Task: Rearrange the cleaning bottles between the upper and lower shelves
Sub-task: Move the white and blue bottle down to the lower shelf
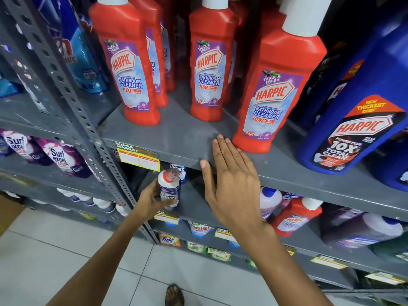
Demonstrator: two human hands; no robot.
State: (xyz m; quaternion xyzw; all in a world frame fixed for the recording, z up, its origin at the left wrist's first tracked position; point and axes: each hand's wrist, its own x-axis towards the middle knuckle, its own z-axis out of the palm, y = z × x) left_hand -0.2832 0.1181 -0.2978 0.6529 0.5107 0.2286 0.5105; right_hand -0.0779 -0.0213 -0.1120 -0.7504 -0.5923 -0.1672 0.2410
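Head view: left hand (pixel 152 198) gripping upright Domex bottle (pixel 169 188), cap upward; right hand (pixel 231 180) flat, spread.

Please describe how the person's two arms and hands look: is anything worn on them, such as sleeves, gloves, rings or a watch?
Both forearms are bare as far as the picture shows, with no sleeves in view. The left hand and the right hand wear no gloves. No watch or bracelet shows at either wrist, and no ring shows on the right hand's fingers. The left hand's fingers are partly hidden, so rings there cannot be ruled out.
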